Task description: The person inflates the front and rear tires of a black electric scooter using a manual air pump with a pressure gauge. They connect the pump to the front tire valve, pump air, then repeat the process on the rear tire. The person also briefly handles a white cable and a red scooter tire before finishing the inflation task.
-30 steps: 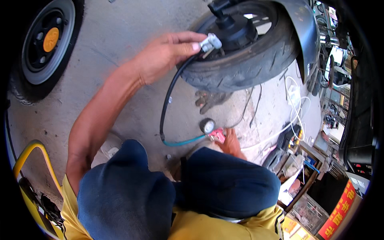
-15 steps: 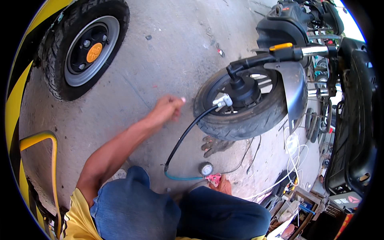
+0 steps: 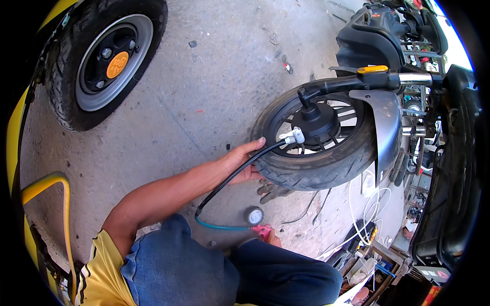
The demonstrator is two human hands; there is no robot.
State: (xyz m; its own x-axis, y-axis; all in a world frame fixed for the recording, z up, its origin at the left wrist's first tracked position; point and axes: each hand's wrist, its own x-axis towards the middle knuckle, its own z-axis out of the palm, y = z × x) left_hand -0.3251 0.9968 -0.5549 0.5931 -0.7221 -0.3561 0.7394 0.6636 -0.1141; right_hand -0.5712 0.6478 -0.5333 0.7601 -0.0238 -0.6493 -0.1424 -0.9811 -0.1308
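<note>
Grey concrete floor [image 3: 219, 61] ran under everything; loose car-type wheel [image 3: 115, 64] with orange centre cap [image 3: 117, 65] stood far left, bent yellow tube [image 3: 64, 204] below it; black scooter bodywork [image 3: 370, 41] filled upper right.

Front tyre [image 3: 316, 178] sat right of centre, on its black spoked wheel, still carried by the fork, tipped well over in view; silver mudguard [image 3: 383, 120] covered its right side; orange reflector [image 3: 372, 69] was on the fork leg above.

Left hand [image 3: 247, 160] was on the tyre's left edge; thumb on the sidewall, fingers beneath at the tread side, spread around the rubber and holding it; black hose [image 3: 235, 171] crossed over that hand up to a silver air chuck [image 3: 294, 136] between rim and hub; couldn't tell if the chuck was seated on a valve.

Right hand [image 3: 274, 238] held the red inflator handle [image 3: 262, 232] low centre; fingers closed on it, mostly hidden by the knee; round pressure gauge [image 3: 254, 216] was just above the handle; teal hose section [image 3: 222, 225] joined handle to black hose.

Dirty work glove [image 3: 273, 191] lay under the tyre's lower left, partly covered; looped white cable [image 3: 377, 204] lay further right.
</note>
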